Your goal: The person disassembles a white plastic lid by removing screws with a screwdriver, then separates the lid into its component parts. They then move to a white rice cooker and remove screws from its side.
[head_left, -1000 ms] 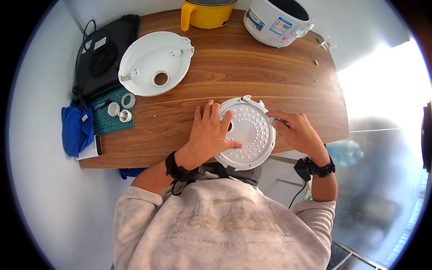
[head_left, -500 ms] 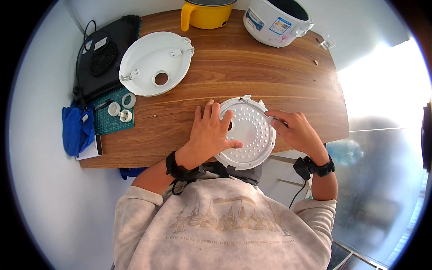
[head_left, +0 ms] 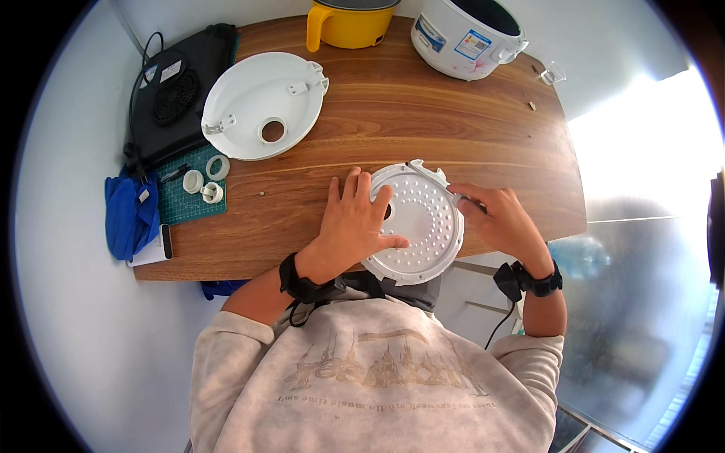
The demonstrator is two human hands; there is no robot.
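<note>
A round white plastic disc (head_left: 411, 260) with rows of small bumps lies at the table's front edge, its near part reaching over the edge. My left hand (head_left: 349, 219) rests on the disc's left side with fingers spread, partly covering a dark hole in it. My right hand (head_left: 495, 215) is at the disc's right rim, fingers closed around the dark handle of a screwdriver (head_left: 432, 177). The thin shaft runs along the upper right rim, its tip at the top of the disc. Most of the handle is hidden in my palm.
A white oval cover (head_left: 249, 90) lies at the far left, beside a black appliance (head_left: 200, 75). White rings and caps (head_left: 212, 193) sit on a green cutting mat (head_left: 177, 208), near a blue cloth (head_left: 130, 219). At the back stand a yellow pot (head_left: 355, 29) and a white rice cooker body (head_left: 453, 49).
The whole view shifts very slightly. The screwdriver's tip moves a little along the disc's top rim; my hands keep nearly the same places.
</note>
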